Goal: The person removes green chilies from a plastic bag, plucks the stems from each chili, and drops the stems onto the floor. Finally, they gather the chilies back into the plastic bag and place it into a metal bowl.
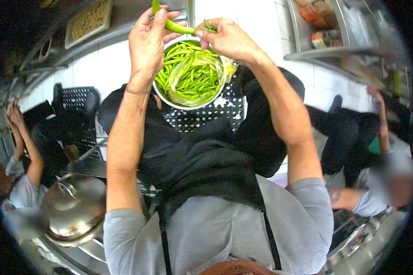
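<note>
A long green pepper [180, 28] is held up by my left hand [146, 43], gripped between thumb and fingers. My right hand [229, 40] is closed in a pinch at the pepper's right end, and thin green stems [209, 26] stick out between its fingers. Below both hands stands a round bowl [188, 108] full of green peppers [176, 54]. Inside it, a clear plastic bag [228, 69] holds more peppers. A red and green band circles my left wrist.
The bowl rests by a black perforated mat or crate [215, 114] between my knees. A tray of pale pieces [89, 23] is at upper left, shelves with packages [321, 23] at upper right. A large metal lid [73, 206] lies lower left. One person sits at each side.
</note>
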